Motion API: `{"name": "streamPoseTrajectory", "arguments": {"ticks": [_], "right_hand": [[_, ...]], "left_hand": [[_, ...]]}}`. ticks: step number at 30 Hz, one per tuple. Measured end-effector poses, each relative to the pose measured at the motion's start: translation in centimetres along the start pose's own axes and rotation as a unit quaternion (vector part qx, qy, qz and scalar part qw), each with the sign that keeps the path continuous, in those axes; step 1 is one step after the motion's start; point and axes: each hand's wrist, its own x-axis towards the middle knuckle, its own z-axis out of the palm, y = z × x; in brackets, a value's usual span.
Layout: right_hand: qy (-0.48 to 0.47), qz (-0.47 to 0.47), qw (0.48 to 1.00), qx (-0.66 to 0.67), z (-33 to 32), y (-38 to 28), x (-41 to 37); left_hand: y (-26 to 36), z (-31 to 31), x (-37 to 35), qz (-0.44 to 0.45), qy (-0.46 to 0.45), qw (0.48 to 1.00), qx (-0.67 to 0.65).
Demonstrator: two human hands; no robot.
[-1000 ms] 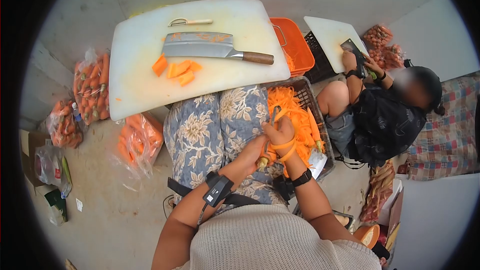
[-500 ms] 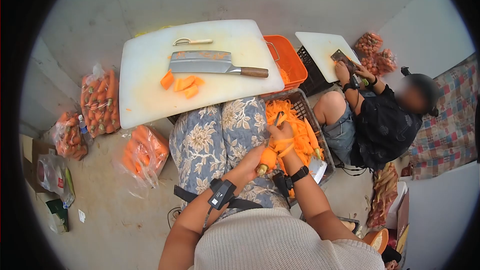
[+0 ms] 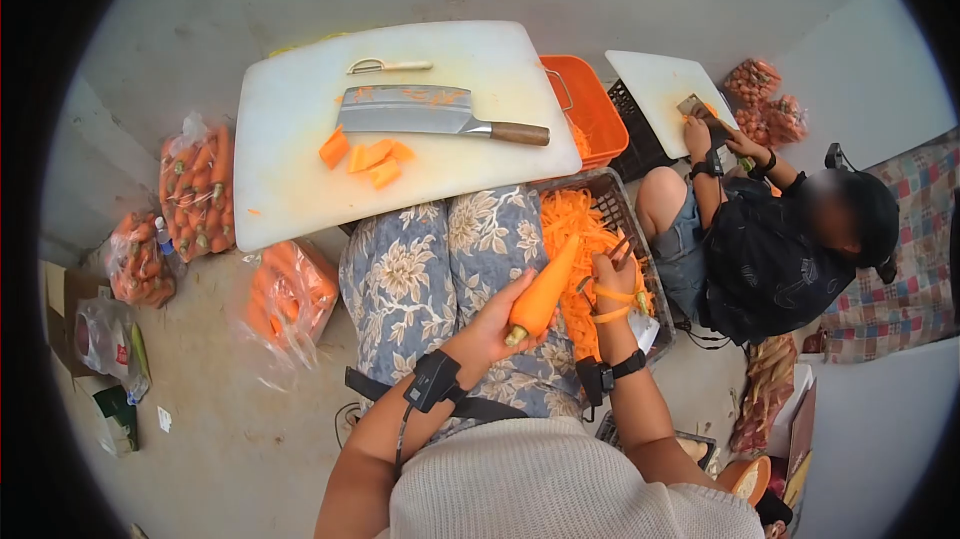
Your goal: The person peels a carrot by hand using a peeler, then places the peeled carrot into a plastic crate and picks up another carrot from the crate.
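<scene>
My left hand (image 3: 500, 324) is wrapped round the thick end of an orange carrot (image 3: 547, 289), whose tip points up and away over my lap. To its right, my right hand (image 3: 612, 284) grips a dark-pronged peeler (image 3: 622, 251), with orange peel strips hanging over its fingers and wrist. Beneath both lies a black crate (image 3: 607, 185) heaped with carrot peelings (image 3: 575, 214). On the white board (image 3: 290, 159) ahead rest a cleaver (image 3: 410, 111), a light-handled peeler (image 3: 390, 66) and several carrot pieces (image 3: 372, 155).
Bags of carrots (image 3: 200, 184) stand on the floor at left, another bag (image 3: 290, 289) nearer my knees. An orange bin (image 3: 600, 119) sits behind the crate. At right, a co-worker (image 3: 790, 249) cuts on a second board (image 3: 650, 79).
My right hand has moved away from the carrot to the right, leaving the carrot uncovered in my left hand. The view has shifted slightly. The co-worker's head has lowered.
</scene>
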Motion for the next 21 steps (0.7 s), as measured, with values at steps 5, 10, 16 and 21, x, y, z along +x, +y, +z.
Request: {"name": "streamPoseTrajectory", "arguments": {"ticks": [5,10,16,21], "right_hand": [[-0.022,0.011,0.999,-0.027,4.1,-9.2,-6.2],[-0.134,-0.061,0.976,-0.161,5.3,-8.2,-6.9],[-0.127,-0.134,0.968,-0.170,5.6,-8.5,-7.2],[-0.120,-0.092,0.974,-0.168,5.2,-8.1,-6.4]], "left_hand": [[-1.0,1.1,0.3,0.069,0.077,0.994,0.023],[-1.3,0.7,1.2,0.082,0.067,0.994,-0.005],[-1.6,2.6,1.2,0.122,0.137,0.983,0.011],[-1.0,3.1,1.6,0.111,0.140,0.984,0.016]]}}
